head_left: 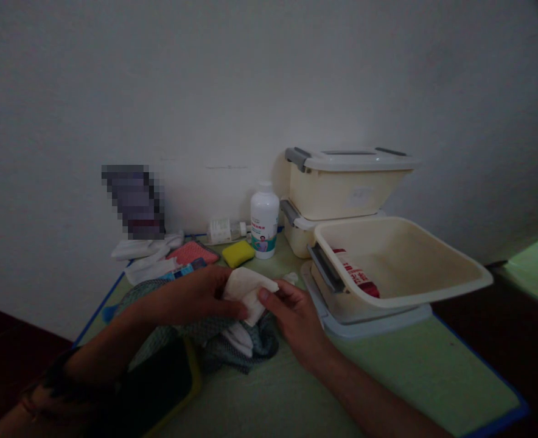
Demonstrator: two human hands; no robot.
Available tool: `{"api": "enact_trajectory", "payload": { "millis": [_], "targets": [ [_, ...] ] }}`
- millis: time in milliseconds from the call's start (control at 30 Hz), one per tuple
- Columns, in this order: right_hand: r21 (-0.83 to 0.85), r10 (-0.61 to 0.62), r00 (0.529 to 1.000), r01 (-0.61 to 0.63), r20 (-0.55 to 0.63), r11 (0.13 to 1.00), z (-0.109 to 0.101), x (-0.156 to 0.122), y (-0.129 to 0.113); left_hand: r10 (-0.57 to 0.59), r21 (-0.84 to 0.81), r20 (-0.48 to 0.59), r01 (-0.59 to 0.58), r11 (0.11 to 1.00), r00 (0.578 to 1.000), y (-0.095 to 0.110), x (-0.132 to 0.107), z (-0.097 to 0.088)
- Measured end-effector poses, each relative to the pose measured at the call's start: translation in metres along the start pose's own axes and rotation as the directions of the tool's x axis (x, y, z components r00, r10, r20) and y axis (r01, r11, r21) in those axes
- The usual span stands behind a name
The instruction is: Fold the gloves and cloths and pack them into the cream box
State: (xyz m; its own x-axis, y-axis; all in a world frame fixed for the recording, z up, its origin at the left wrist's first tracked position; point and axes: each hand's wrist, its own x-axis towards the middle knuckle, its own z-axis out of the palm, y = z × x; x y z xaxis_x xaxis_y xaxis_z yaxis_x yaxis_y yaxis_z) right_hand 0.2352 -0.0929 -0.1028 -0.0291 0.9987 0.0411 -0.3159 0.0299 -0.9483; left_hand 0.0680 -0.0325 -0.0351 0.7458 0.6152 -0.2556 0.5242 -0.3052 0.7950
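Both my hands hold a small folded white cloth [246, 286] over the middle of a green mat [387, 365]. My left hand [196, 298] grips its left side with fingers curled round it. My right hand [294, 313] pinches its right edge between thumb and fingers. Under the hands lies a crumpled grey-green checked cloth [246, 350] with another white piece on it.
An open cream tub [401, 267] holding a red-and-white tube [355, 274] rests on a lid at the right, with two lidded tubs [346, 182] stacked behind. A white bottle [264, 219], yellow sponge [238, 253], red pad [191, 252], clear bottle [223, 231] and white cloths [145, 249] stand by the wall.
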Motion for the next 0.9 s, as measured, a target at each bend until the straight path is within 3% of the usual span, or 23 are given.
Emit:
{"api": "enact_trajectory", "payload": {
  "millis": [133,233,367,467,733,900],
  "targets": [
    [-0.087,0.000,1.000,0.001,0.014,0.996,-0.001,-0.001,0.000,0.053,0.114,-0.068,-0.045,0.992,0.996,0.007,-0.009,-0.009],
    [-0.089,-0.001,0.999,0.006,0.050,0.996,-0.001,-0.002,-0.002,0.102,0.009,-0.064,-0.101,0.995,0.993,0.006,-0.008,-0.011],
    [0.013,0.022,0.994,-0.024,0.109,1.000,0.001,-0.002,-0.002,0.047,-0.124,-0.174,-0.069,0.990,0.984,-0.005,0.005,0.002],
    [-0.001,0.010,0.997,-0.010,0.072,1.000,0.001,-0.002,0.000,0.045,-0.225,-0.214,-0.095,0.970,0.976,-0.013,0.013,0.010],
    [-0.235,0.051,0.997,-0.035,0.065,0.971,-0.003,-0.002,0.003,0.114,-0.097,-0.061,-0.119,0.988,0.992,-0.006,-0.005,-0.007],
    [-0.341,0.040,0.997,-0.014,0.069,0.940,0.002,-0.006,-0.004,0.103,0.033,-0.079,-0.101,0.994,0.992,0.002,-0.006,-0.008]
  ]
}}
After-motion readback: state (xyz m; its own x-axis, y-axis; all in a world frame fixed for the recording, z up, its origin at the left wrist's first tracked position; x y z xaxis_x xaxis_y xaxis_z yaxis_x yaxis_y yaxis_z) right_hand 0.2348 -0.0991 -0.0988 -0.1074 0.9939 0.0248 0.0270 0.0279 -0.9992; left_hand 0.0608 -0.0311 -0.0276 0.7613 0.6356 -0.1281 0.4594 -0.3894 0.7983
